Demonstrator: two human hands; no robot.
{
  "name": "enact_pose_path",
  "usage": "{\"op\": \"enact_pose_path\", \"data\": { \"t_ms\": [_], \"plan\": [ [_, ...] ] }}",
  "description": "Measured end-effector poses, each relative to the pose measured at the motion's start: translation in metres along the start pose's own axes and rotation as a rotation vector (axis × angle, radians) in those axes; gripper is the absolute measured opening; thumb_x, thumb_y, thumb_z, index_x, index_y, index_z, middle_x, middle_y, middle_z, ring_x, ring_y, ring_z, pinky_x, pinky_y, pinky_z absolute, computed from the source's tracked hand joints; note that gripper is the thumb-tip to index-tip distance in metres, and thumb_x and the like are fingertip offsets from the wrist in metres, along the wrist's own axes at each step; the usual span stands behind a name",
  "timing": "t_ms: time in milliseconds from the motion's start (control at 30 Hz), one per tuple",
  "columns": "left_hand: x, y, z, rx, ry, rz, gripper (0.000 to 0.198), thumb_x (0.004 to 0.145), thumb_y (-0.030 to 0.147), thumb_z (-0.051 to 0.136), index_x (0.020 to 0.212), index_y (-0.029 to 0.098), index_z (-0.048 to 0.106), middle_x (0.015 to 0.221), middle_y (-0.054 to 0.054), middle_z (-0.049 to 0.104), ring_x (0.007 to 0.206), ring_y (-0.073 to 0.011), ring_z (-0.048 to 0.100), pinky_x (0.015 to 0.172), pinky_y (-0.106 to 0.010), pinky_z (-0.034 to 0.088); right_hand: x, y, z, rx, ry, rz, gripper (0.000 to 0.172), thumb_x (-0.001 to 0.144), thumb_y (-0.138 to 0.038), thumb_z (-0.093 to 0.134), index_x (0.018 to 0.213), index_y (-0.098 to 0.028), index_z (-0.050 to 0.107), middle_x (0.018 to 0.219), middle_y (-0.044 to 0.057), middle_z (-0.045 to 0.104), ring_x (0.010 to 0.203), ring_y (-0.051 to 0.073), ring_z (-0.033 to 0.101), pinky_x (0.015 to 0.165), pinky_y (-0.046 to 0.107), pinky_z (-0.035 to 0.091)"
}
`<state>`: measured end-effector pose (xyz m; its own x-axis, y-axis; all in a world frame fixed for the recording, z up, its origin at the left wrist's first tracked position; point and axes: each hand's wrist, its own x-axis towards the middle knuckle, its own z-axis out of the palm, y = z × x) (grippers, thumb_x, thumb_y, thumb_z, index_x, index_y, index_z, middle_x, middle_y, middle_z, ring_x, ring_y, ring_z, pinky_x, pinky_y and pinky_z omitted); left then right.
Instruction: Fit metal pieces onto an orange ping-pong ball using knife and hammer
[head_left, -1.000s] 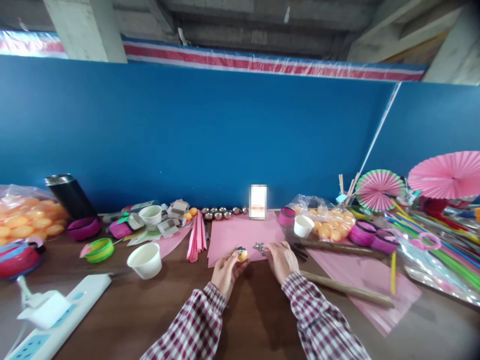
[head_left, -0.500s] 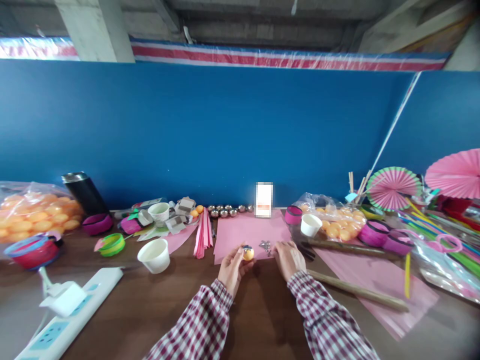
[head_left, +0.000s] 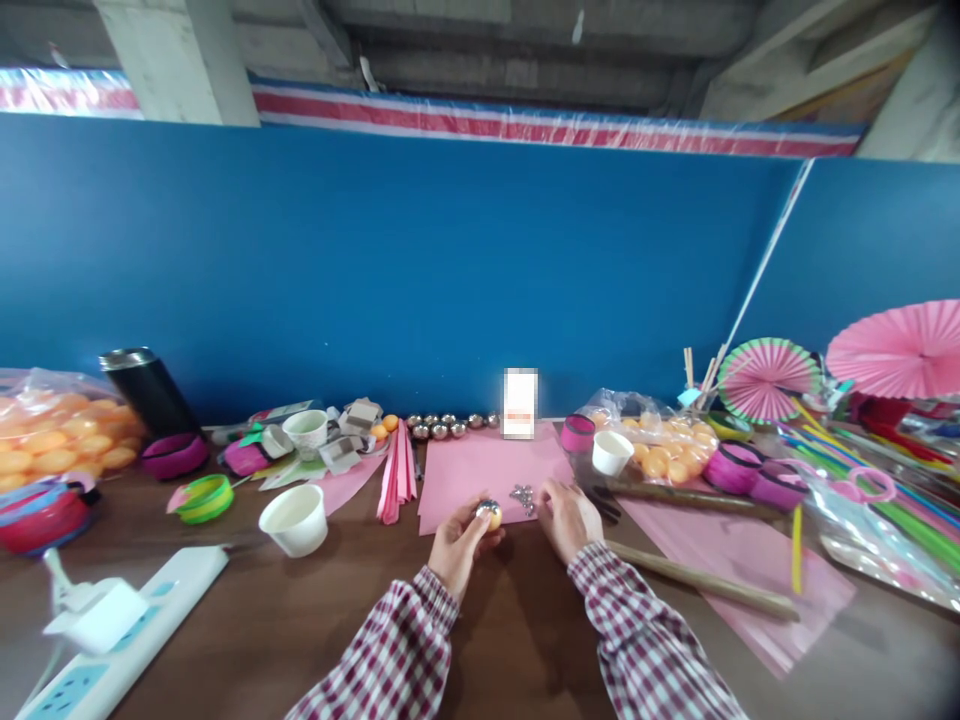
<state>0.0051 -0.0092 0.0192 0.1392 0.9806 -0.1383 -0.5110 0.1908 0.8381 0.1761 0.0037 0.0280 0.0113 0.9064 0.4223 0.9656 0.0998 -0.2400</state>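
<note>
My left hand (head_left: pixel 454 548) is closed around an orange table tennis ball (head_left: pixel 493 519), gripping it by the sides. Shiny silver covers the ball's upper part, while orange shows below. Just right of it, a small heap of silver pieces, which look like thumbtacks (head_left: pixel 523 498), lies on a pink paper sheet (head_left: pixel 487 465). My right hand (head_left: pixel 571 522) rests beside that heap at the sheet's right edge. Its fingers are curled together, and whatever they pinch is hidden. Several silver-covered balls (head_left: pixel 448 424) stand in a row behind the sheet.
White paper cups (head_left: pixel 294 522) stand left and right. Bags of orange balls (head_left: pixel 667 448) sit at both sides. A wooden stick (head_left: pixel 705 582) lies right of my right arm. At the near left is a power strip (head_left: pixel 176 600); a blue partition (head_left: pixel 420 250) closes the back.
The ball has turned in my left hand, showing more silver towards me. My right fingers have drawn in slightly beside the heap. The whole view has shifted a little.
</note>
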Motion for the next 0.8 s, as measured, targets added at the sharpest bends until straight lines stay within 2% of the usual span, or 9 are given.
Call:
{"op": "enact_pose_path", "data": {
  "t_ms": [133,400,467,533,667,800],
  "plan": [
    [-0.001,0.001,0.001,-0.061,0.005,0.046,0.044,0.06,0.022,0.069,0.103,0.016,0.058,0.085,-0.006,0.065,0.066,-0.0122,0.062,0.062,-0.023,0.05,-0.001,0.002,0.0,0.029,0.023,-0.008,0.015,0.079,-0.019,0.041,0.072,-0.021,0.054,0.065,0.0,0.059,0.064,0.014,0.048,0.059,0.023,0.029],
    [0.003,-0.001,-0.003,-0.2,0.032,0.036,0.037,0.063,0.022,0.066,0.099,0.014,0.06,0.083,-0.007,0.065,0.07,-0.0154,0.062,0.068,-0.029,0.05,-0.002,0.0,-0.007,0.144,0.109,-0.017,0.02,0.082,-0.024,0.039,0.08,-0.022,0.059,0.076,0.003,0.062,0.074,0.017,0.051,0.067,0.025,0.035],
    [0.003,-0.001,-0.003,-0.215,0.023,0.049,0.035,0.063,0.021,0.066,0.097,0.014,0.061,0.082,-0.006,0.065,0.072,-0.015,0.062,0.071,-0.03,0.049,-0.005,-0.008,-0.008,0.337,0.157,-0.006,0.02,0.082,-0.028,0.04,0.081,-0.02,0.058,0.078,0.004,0.062,0.074,0.017,0.053,0.067,0.026,0.038],
    [0.003,0.0,-0.003,-0.225,0.02,0.057,0.033,0.063,0.02,0.067,0.095,0.014,0.062,0.082,-0.006,0.065,0.073,-0.015,0.061,0.073,-0.031,0.049,-0.009,-0.018,-0.006,0.626,0.151,0.024,0.02,0.081,-0.031,0.043,0.082,-0.018,0.058,0.08,0.006,0.062,0.07,0.017,0.055,0.064,0.025,0.041],
    [0.004,0.0,-0.003,-0.214,0.028,0.063,0.032,0.061,0.021,0.068,0.092,0.014,0.061,0.085,-0.006,0.065,0.073,-0.0146,0.061,0.072,-0.03,0.049,-0.019,-0.039,-0.001,1.063,0.004,0.093,0.017,0.076,-0.033,0.051,0.079,-0.017,0.056,0.075,0.004,0.061,0.067,0.015,0.055,0.062,0.024,0.044],
    [0.006,-0.002,-0.004,-0.195,0.033,0.059,0.037,0.061,0.022,0.068,0.096,0.014,0.059,0.084,-0.005,0.065,0.072,-0.0138,0.061,0.073,-0.03,0.049,-0.023,-0.049,0.003,1.279,-0.101,0.185,0.018,0.072,-0.035,0.057,0.075,-0.017,0.055,0.067,0.0,0.057,0.06,0.012,0.052,0.057,0.023,0.043]
  ]
}}
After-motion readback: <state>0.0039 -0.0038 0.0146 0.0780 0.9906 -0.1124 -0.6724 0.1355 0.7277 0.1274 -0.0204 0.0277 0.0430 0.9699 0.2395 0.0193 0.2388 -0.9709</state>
